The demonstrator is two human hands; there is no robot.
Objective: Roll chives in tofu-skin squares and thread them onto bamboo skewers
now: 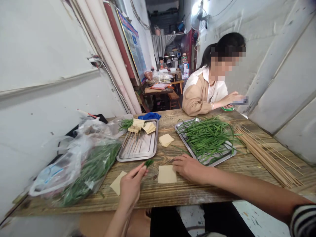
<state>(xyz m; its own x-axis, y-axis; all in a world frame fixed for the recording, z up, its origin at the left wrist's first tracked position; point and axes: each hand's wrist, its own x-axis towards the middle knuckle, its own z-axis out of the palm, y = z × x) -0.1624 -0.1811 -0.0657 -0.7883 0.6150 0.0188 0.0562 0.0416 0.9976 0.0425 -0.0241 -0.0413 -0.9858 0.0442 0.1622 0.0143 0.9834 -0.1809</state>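
A small bunch of cut green chives [148,163] is pinched between the thumb and fingers of my left hand [133,182], above the table. My right hand [189,168] rests low on the wood with its fingers stretched to the left, touching the right edge of a square tofu sheet [167,174]. That sheet lies flat between both hands. Another tofu sheet [118,183] is partly behind my left wrist. Farther back sits a small stack of tofu sheets [166,140].
At left, a metal tray [144,149] bears skewered rolls [137,123]; a plastic bag of greens [91,171] lies beside it. Loose chives [207,135] fill a tray at right, near bamboo skewers [266,158]. Across the table [197,194], a person [199,92] holds a phone.
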